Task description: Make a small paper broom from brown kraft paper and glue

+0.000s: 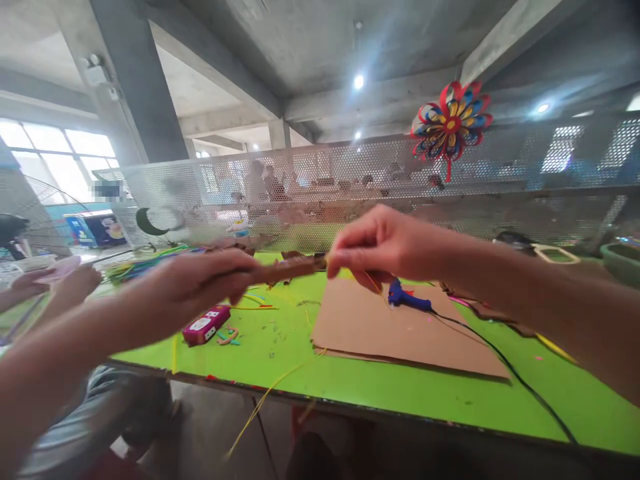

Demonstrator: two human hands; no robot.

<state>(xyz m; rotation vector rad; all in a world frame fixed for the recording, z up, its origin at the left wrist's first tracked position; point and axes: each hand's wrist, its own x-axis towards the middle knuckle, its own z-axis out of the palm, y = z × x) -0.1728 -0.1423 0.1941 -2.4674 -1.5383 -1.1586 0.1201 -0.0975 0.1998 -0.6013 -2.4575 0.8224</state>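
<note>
My left hand (pixel 215 277) is closed around a brown stick-like roll (pixel 293 269), held level above the table. At its right end my right hand (pixel 375 247) has thumb and fingers pinched together. A thin yellow string (pixel 373 283) hangs below the right fingers, and motion blur hides exactly what they grip. Beneath the right hand lie brown cardboard sheets (pixel 400 337), with a blue glue gun (pixel 411 300) resting on them. Another length of yellow string (pixel 275 383) trails over the table's front edge.
A magenta box (pixel 206 325) and small twisted coloured pieces (pixel 229 337) lie on the green table (pixel 280 347). The glue gun's black cord (pixel 520 377) runs to the front right. Another person's hands (pixel 75 287) are at far left. A perforated screen (pixel 310 180) stands behind, with a flower-shaped ornament (pixel 451 125).
</note>
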